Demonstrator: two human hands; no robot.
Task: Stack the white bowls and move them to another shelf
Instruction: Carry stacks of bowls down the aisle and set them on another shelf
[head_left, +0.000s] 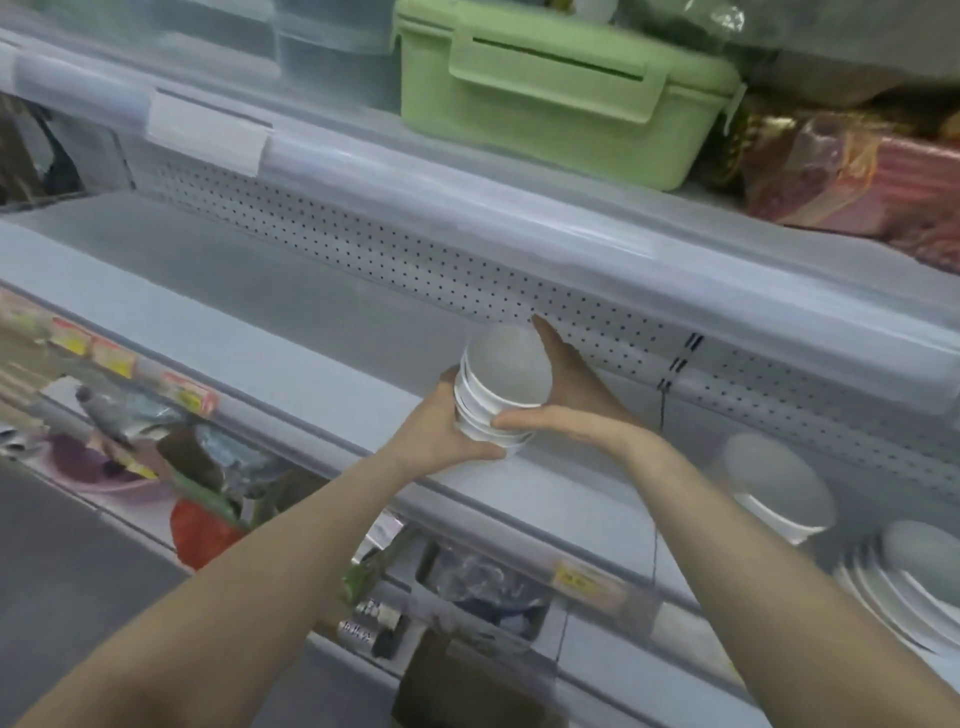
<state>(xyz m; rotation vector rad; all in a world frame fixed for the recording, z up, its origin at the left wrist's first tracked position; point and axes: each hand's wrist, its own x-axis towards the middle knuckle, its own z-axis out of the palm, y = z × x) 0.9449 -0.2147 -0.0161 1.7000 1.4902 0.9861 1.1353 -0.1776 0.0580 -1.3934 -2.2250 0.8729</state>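
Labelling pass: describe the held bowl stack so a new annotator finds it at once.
Find the white shelf with the perforated back panel, under the green lunch box. At its middle, a stack of white bowls sits tilted between the left hand and right hand. The other white bowls, far right, go untouched.

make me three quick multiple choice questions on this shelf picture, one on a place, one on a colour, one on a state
1. Where is the green box relative to the bowl stack?
A. below it, on the floor
B. inside it
C. above it, on the upper shelf

2. What colour are the held bowls?
A. red
B. white
C. black

3. How is the bowl stack held?
A. between the left hand and the right hand
B. by one hand alone
C. by no hand, lying free

Answers: 1 C, the box sits one shelf higher; 2 B, every bowl is white; 3 A, a hand holds each side.
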